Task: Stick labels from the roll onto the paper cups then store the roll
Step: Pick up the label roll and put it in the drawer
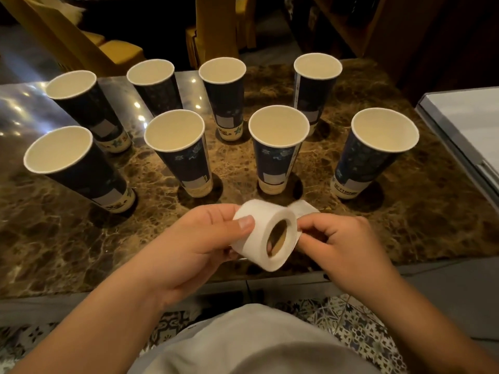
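Bare forearms, light grey top (251, 344)

— What stands on the desk (405, 238)?

— Eight paper cups, upright, in two rows of four. Back row, left to right: first cup (89, 112), second (156, 87), third (224, 95), fourth (313, 87). Front row: fifth (81, 168), sixth (183, 155), seventh (275, 152), eighth (370, 155).

— And nearer the person?

— The label roll (260, 233), above the desk's near edge, before the seventh cup, between the left hand (194, 244) and the right hand (343, 247), both gripping it.

— Anything to the side?

— A flat tray-like board (464, 122) at the right edge; chairs (113, 49) behind the desk.
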Action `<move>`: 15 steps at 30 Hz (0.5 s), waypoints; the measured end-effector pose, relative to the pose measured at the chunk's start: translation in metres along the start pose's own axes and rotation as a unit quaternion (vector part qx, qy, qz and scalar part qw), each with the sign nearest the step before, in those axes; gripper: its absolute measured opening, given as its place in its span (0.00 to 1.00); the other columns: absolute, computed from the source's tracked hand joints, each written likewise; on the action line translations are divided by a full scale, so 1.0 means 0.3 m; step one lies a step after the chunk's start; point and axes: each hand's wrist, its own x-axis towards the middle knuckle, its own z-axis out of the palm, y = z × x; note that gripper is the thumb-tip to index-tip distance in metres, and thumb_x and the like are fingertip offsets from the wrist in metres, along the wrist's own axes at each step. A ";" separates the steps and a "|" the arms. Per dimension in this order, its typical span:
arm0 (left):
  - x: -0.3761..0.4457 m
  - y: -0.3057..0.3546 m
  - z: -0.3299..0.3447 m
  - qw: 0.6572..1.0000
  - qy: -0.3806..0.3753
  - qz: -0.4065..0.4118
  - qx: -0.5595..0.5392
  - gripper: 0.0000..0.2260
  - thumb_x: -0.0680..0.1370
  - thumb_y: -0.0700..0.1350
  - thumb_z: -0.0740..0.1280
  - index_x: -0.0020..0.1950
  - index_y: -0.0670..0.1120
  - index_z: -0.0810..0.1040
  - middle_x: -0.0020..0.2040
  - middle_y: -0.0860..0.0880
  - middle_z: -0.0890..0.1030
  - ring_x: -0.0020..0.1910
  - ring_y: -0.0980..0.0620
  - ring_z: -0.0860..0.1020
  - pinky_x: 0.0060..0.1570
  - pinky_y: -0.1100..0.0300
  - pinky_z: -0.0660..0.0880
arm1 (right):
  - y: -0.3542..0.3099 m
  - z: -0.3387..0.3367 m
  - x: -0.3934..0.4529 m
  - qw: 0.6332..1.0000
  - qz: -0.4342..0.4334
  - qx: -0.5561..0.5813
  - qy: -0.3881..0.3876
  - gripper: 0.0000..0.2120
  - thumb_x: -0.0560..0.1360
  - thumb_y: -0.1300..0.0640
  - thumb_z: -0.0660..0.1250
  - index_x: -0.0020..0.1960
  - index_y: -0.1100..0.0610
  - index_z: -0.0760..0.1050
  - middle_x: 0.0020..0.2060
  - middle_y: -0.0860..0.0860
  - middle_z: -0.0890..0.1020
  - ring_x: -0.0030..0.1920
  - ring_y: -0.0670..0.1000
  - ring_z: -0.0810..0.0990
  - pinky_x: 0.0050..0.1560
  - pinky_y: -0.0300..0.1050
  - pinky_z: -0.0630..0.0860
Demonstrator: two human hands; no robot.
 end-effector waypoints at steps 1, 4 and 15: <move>-0.001 0.000 -0.007 0.999 -0.020 0.002 0.028 0.18 0.70 0.51 0.71 0.55 0.42 0.84 0.52 0.40 0.84 0.52 0.43 0.80 0.58 0.49 0.75 | -0.003 -0.001 -0.002 0.998 0.024 0.060 -0.016 0.12 0.73 0.60 0.72 0.49 0.44 0.83 0.38 0.41 0.85 0.41 0.41 0.83 0.42 0.35 0.79; -0.003 0.005 -0.017 0.994 -0.080 -0.010 0.079 0.15 0.69 0.49 0.72 0.54 0.44 0.84 0.52 0.43 0.85 0.51 0.47 0.83 0.53 0.56 0.76 | -0.014 0.002 -0.011 0.966 0.067 0.246 -0.030 0.18 0.73 0.70 0.70 0.50 0.47 0.82 0.42 0.44 0.86 0.45 0.41 0.84 0.45 0.33 0.79; 0.033 -0.037 0.051 0.989 0.030 -0.068 0.131 0.07 0.77 0.48 0.67 0.48 0.51 0.85 0.49 0.49 0.85 0.49 0.52 0.81 0.53 0.52 0.73 | -0.004 0.048 -0.053 0.947 -0.028 0.316 0.042 0.21 0.69 0.60 0.71 0.57 0.41 0.72 0.48 0.42 0.81 0.53 0.45 0.81 0.49 0.40 0.79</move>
